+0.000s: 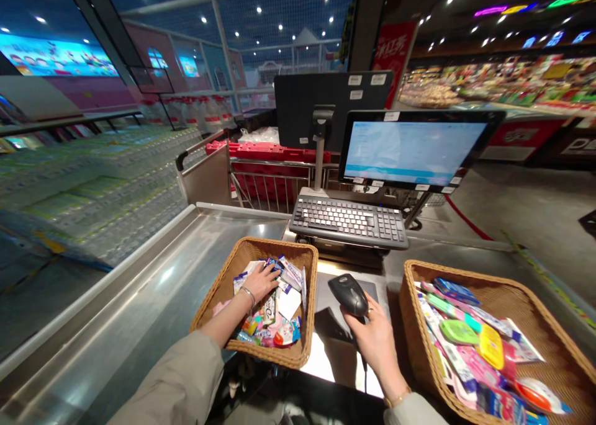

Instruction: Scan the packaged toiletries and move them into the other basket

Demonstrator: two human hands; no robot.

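My left hand (259, 283) reaches into the left wicker basket (200, 310), palm down. Its fingers are stretched out over small white and blue boxes (292, 271), touching them; no firm grip shows. Around it in that basket lie more packets and a colourful pack (287, 333) near the front. My right hand (376, 337) is closed around the handle of a black barcode scanner (349, 295), held above the counter between two baskets. The scanner's cord hangs down below the hand.
A second wicker basket (412, 344) with several colourful packaged goods stands at the right. Behind the scanner are a keyboard (349, 219), a lit monitor (410, 149) and another monitor's dark back (333, 105). The metal counter (162, 276) extends left; a cart (270, 180) stands beyond.
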